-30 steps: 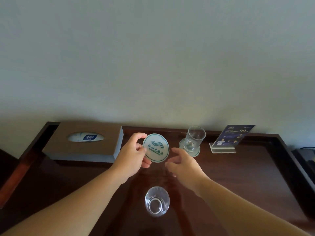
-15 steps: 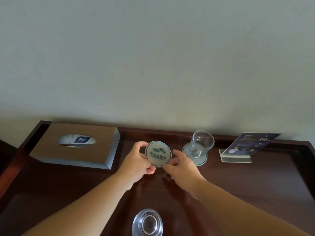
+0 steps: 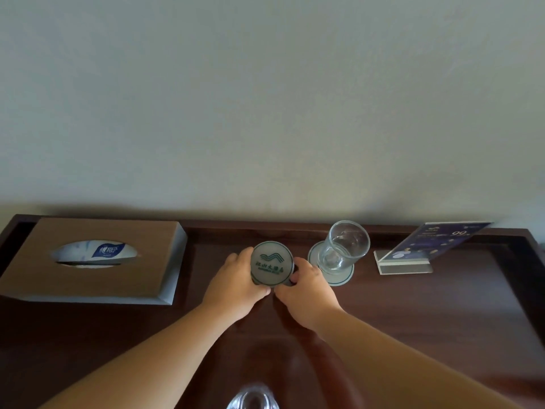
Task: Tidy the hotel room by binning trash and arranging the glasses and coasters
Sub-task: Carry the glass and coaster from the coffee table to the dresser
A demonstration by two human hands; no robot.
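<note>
A round white coaster (image 3: pixel 271 262) with a green rim and logo is held low over the dark wooden desk (image 3: pixel 427 314), just left of a second coaster (image 3: pixel 339 277). My left hand (image 3: pixel 236 280) grips its left edge and my right hand (image 3: pixel 309 287) pinches its right edge. A clear glass (image 3: pixel 343 247) stands upright on the second coaster. Another clear glass (image 3: pixel 252 398) shows only its rim at the bottom edge, between my forearms.
A brown tissue box (image 3: pixel 97 261) sits at the back left of the desk. A tilted acrylic sign holder (image 3: pixel 418 249) with a dark blue card stands at the back right. The desk has a raised rim and meets a plain wall behind.
Both hands carried the coaster down and away from me toward the desk, beside the glass on its coaster. My right hand closed onto its right edge. The near glass slid toward the bottom edge of view.
</note>
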